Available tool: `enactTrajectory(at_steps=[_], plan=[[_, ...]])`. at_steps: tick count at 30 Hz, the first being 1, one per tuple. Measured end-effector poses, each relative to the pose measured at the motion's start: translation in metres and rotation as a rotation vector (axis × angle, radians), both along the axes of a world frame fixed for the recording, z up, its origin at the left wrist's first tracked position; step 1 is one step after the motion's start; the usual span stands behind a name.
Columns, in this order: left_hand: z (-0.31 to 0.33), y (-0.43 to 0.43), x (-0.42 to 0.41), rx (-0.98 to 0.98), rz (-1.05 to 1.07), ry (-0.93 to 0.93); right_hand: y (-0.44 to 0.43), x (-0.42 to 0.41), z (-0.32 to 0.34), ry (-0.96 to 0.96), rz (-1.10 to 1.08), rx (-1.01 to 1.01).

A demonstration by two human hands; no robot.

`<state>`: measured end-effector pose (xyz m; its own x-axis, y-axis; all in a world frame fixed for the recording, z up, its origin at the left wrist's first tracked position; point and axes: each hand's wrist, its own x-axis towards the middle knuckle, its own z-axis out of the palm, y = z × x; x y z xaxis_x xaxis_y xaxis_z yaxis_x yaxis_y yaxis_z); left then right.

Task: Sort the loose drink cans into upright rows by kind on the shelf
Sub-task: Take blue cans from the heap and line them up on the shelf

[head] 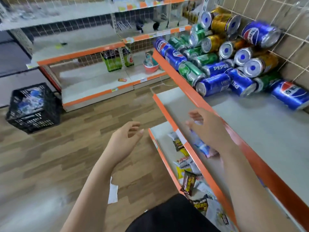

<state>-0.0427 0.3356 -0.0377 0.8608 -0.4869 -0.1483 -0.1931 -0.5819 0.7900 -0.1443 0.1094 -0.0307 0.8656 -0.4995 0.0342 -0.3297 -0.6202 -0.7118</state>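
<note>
**Fingers [134,129] empty, loose cans [215,64] poised to roll**

Fingers of the left hand [124,141] are loosely curled and apart, holding nothing, and hover over the wooden floor [66,156] well clear of the shelving. Just right of it, the bottom shelf [161,131] carries scattered snack packets [188,180]; a can dropping from above would land among them or on the floor.

The right hand [211,131] reaches over the orange front lip [270,178] of the upper shelf [259,131], with its fingers [194,114] spread and nothing in them. The cans lie further back and to the right. Blue, green and gold ones are all on their sides, heaped several deep against the wire mesh back [292,47]. None stands upright, so the sorting looks barely begun.

The main hazard is the heap itself. Pulling a can from its base or middle would likely free those resting on it, and round cans would roll forward across the bare shelf. The lip looks low and may not stop them. A blue can high on the heap [260,33] leans on the mesh and seems least supported. Farthest right, a single blue can [291,96] lies apart from the heap and is probably the safest first pick.
</note>
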Motion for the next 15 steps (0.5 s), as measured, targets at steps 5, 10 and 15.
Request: enactTrajectory(at_steps=[5, 10, 15], plan=[[-0.002, -0.026, 0.064, -0.039, -0.041, -0.008, -0.027, 0.06, 0.017, -0.071, -0.058, -0.042], [0.006, -0.069, 0.137, -0.095, -0.09, -0.013, -0.066, 0.127, 0.031, -0.169, -0.152, -0.113], [0.021, -0.125, 0.201, -0.103, -0.189, 0.014, -0.107, 0.182, 0.036, -0.058, -0.177, -0.178]])
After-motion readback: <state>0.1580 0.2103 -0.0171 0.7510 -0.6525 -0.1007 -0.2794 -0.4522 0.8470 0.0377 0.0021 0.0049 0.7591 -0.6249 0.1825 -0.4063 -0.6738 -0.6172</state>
